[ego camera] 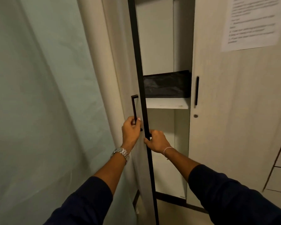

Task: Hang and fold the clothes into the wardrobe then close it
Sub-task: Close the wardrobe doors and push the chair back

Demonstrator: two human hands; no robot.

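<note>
Wardrobe door (pixel 130 65), ajar, seen edge-on between our hands: left hand (pixel 131 129) grips its black handle (pixel 134 108); right hand (pixel 156 141) curls round its dark edge (pixel 140 78). Behind it, a shelf (pixel 167 103) carries a dark folded item (pixel 166 84), partly hidden.

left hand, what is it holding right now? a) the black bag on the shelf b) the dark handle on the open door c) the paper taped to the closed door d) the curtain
b: the left hand has its fingers curled round the lower end of the dark handle on the open door, while the right hand holds that door's black edge.
</note>
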